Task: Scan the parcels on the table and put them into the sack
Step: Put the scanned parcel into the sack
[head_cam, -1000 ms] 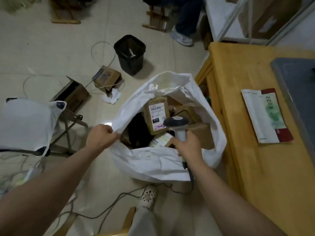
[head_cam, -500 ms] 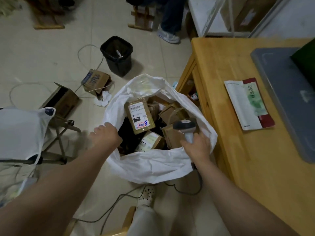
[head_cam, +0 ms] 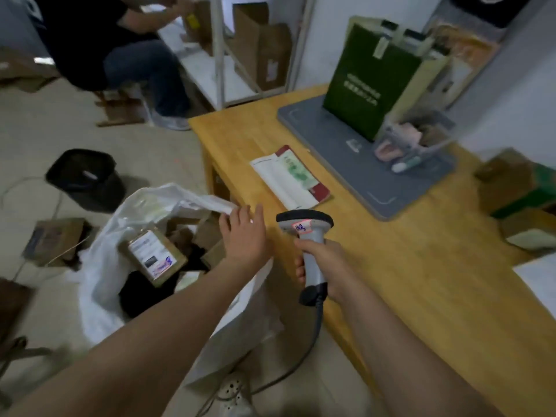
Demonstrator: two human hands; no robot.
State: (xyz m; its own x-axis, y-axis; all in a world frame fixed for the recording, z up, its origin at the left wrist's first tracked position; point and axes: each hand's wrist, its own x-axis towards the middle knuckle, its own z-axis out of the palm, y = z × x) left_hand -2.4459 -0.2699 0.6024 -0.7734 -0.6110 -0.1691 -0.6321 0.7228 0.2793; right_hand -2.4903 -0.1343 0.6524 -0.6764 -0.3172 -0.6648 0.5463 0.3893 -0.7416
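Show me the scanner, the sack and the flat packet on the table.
scanner (head_cam: 304,219): head view, on its grey head.
sack (head_cam: 99,266): head view, on its white left wall.
flat packet (head_cam: 288,182): head view, middle of its top face.

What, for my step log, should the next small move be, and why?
Probably reach the left hand to the flat packet on the table: that hand is open by the sack, holding nothing, the packet lies just beyond it, and the right hand grips the scanner.
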